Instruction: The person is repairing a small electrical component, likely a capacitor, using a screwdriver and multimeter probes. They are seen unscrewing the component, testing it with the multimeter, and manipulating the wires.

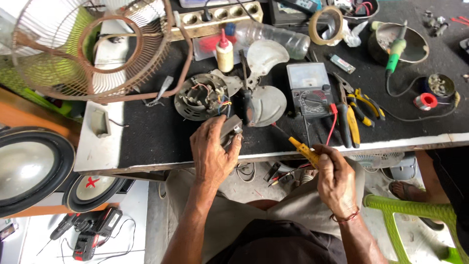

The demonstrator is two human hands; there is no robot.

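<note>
Closest to me, my right hand (pixel 335 177) has its grip closed round a yellow-handled probe screwdriver (pixel 304 149), the long axis slanting up and left toward my other hand. My left hand (pixel 213 149) is closed over a small grey metal part (pixel 231 130) at the near edge of the black-topped counter (pixel 156 137). That part lies left of the tool tip, near but apart. Just beyond sit the round grey fan motor (pixel 201 96) with loose wires, the translucent fan blade (pixel 266 85) and a grey analogue multimeter (pixel 309 89).
</note>
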